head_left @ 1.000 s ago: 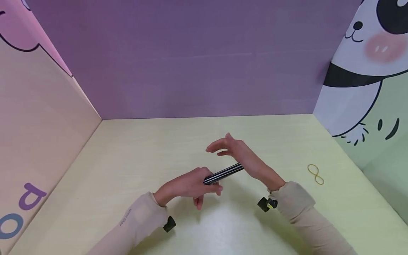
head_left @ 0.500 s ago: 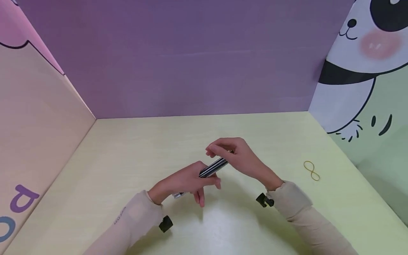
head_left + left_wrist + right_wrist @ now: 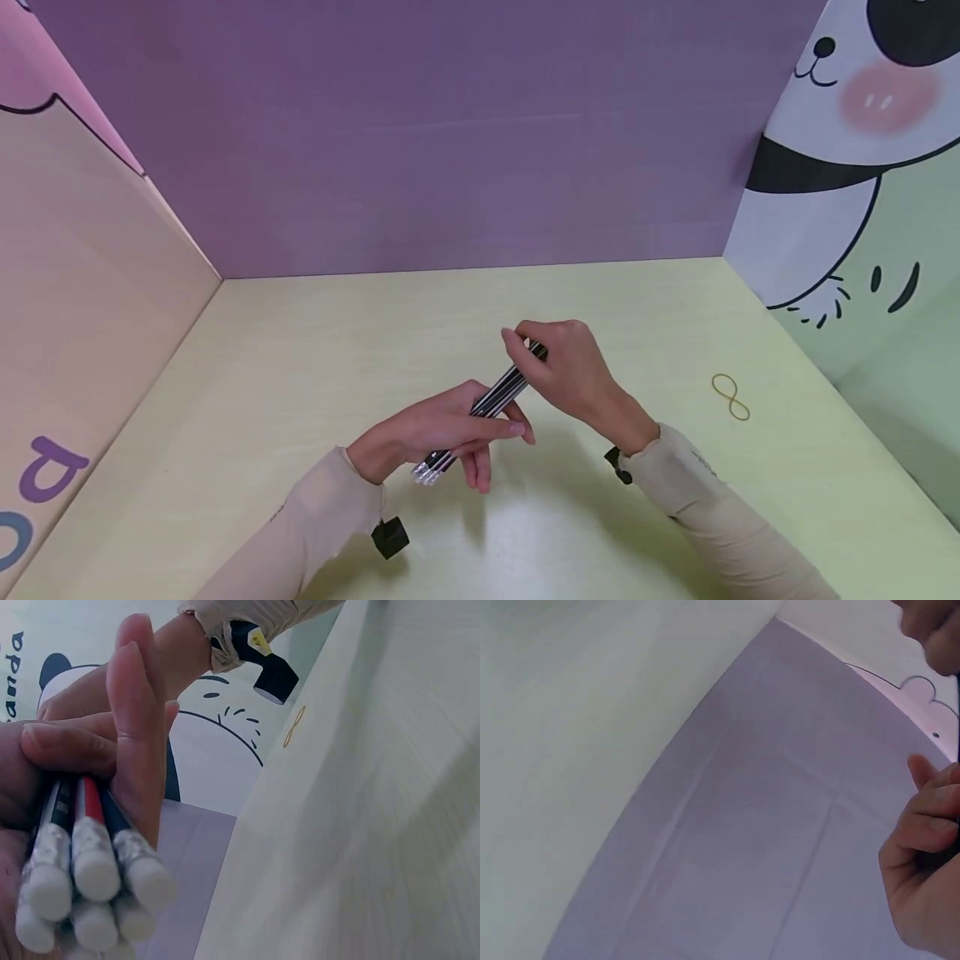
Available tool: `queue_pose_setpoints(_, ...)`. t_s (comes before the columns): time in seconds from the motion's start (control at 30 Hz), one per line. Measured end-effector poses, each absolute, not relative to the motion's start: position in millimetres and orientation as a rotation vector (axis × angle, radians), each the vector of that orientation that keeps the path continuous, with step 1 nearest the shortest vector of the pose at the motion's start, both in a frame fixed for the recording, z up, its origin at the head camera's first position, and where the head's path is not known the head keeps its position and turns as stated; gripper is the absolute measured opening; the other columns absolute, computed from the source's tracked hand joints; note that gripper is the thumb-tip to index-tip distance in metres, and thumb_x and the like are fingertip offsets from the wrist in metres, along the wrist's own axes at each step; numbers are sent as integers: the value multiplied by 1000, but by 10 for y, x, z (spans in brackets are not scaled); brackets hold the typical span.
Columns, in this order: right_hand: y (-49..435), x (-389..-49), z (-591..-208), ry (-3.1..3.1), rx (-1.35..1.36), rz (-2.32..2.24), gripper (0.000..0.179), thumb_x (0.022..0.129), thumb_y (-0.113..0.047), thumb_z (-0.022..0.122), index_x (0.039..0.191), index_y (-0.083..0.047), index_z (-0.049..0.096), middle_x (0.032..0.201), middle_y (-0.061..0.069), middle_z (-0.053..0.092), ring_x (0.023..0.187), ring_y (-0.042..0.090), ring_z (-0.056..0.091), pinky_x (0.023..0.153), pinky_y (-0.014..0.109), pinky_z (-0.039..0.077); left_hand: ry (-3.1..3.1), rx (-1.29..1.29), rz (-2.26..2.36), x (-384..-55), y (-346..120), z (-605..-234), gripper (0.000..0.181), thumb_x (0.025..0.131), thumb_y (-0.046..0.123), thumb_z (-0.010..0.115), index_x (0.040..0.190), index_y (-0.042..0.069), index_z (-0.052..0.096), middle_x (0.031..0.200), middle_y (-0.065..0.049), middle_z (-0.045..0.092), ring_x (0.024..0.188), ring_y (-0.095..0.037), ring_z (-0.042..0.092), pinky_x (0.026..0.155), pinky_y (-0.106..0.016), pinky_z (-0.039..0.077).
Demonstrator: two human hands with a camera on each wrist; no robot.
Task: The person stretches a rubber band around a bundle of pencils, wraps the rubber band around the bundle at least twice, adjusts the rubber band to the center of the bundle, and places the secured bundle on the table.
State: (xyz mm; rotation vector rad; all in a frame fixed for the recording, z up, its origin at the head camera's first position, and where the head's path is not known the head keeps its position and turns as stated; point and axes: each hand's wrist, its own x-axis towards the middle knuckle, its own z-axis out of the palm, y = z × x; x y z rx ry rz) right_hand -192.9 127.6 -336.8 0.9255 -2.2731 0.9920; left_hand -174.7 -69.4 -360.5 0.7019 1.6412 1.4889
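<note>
Gripping pencils (image 3: 501,396) in our left hand (image 3: 438,425) and right hand (image 3: 573,367), we have them bundled. The rubber band (image 3: 732,401) lies apart, unused.

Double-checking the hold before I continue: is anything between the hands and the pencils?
Nothing visible is in the way. The right hand grips the pencils at their far end, and the left hand holds them nearer the erasers. The band lies apart on the table, to the right.
</note>
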Motion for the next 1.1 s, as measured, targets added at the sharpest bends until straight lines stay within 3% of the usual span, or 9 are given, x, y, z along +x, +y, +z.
queue_pose_setpoints(0.13, 1288, -1948, -3396, -2303, 994, 1083, 35, 100, -12, 56, 65, -14, 58, 48, -13, 32, 43, -1, 23, 41, 21, 23, 1619, 702, 1496, -1741, -682, -3645, 30, 100, 20, 62, 117, -5, 63, 49, -9, 53, 58, -31, 71, 45, -31, 54)
queue_pose_setpoints(0.27, 1311, -1964, -3392, -2352, 994, 1192, 27, 98, -13, 61, 72, -13, 68, 52, -10, 48, 44, 2, 35, 43, 22, 32, 1617, 708, 1516, -1743, -653, -3692, 25, 100, 21, 62, 115, 1, 63, 51, -8, 55, 54, -31, 69, 42, -29, 51)
queue_pose_setpoints(0.43, 1321, -1954, -3350, -2505, 934, 1477, 13, 99, -29, 63, 101, -23, 75, 95, -8, 72, 70, 12, 66, 65, 30, 52, 1601, 681, 1527, -1731, -625, -3726, 26, 100, 23, 62, 114, 1, 63, 45, -4, 43, 50, -26, 67, 48, -32, 56)
queue_pose_setpoints(0.53, 1302, -1940, -3357, -2568, 968, 1588, 20, 100, -35, 61, 112, -24, 74, 111, -10, 72, 86, 14, 70, 78, 36, 54, 1610, 681, 1520, -1716, -610, -3748, 27, 100, 22, 61, 113, -1, 63, 44, -4, 43, 51, -26, 68, 51, -35, 59)
queue_pose_setpoints(0.67, 1288, -1925, -3383, -2554, 1078, 1595, 22, 101, -29, 61, 111, -18, 77, 106, -9, 74, 99, 10, 69, 86, 34, 54, 1622, 681, 1508, -1685, -556, -3801, 30, 101, 24, 60, 115, -3, 64, 42, -7, 44, 52, -25, 69, 57, -40, 61)
queue_pose_setpoints(0.93, 1294, -1905, -3347, -2368, 1237, 1534, 32, 100, -10, 60, 131, -18, 65, 118, -4, 69, 100, 12, 69, 90, 31, 55, 1610, 721, 1524, -1629, -501, -3815, 29, 102, 28, 58, 117, 6, 67, 42, -9, 41, 56, -30, 70, 58, -44, 61)
queue_pose_setpoints(1.0, 1283, -1904, -3341, -2335, 1227, 1484, 35, 100, -6, 59, 133, -16, 64, 123, -3, 67, 101, 11, 69, 90, 30, 55, 1601, 706, 1557, -1627, -505, -3803, 29, 102, 25, 58, 118, 3, 67, 56, -10, 57, 64, -32, 73, 63, -43, 61)
queue_pose_setpoints(1.03, 1283, -1904, -3343, -2322, 1220, 1459, 36, 100, -3, 57, 133, -16, 64, 122, -4, 68, 93, 9, 69, 85, 26, 55, 1608, 696, 1571, -1626, -504, -3797, 29, 102, 23, 58, 118, 1, 66, 66, -13, 64, 69, -32, 74, 62, -39, 61)
queue_pose_setpoints(1.1, 1280, -1907, -3355, -2305, 1214, 1448, 40, 100, 4, 51, 132, -15, 64, 122, -3, 68, 94, 9, 69, 80, 23, 54, 1615, 674, 1603, -1625, -501, -3794, 30, 102, 19, 58, 117, -6, 64, 92, -19, 71, 80, -32, 75, 52, -27, 55)
